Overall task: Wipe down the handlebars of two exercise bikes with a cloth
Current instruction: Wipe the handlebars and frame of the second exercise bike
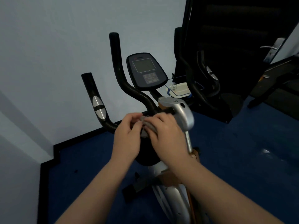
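An exercise bike stands in front of me with black handlebars rising in several curved arms and a console between them. The low left bar carries a silver sensor pad. A small grey cloth is bunched between both hands, just in front of the centre of the handlebars, where the bars meet the stem. My left hand grips its left side. My right hand covers its right side. Most of the cloth is hidden by my fingers.
The bike's silver stem housing is right of my hands. Its right-hand bars stand before a dark door with a metal handle. A white tray sits behind. Blue floor spreads right; a pale wall is left.
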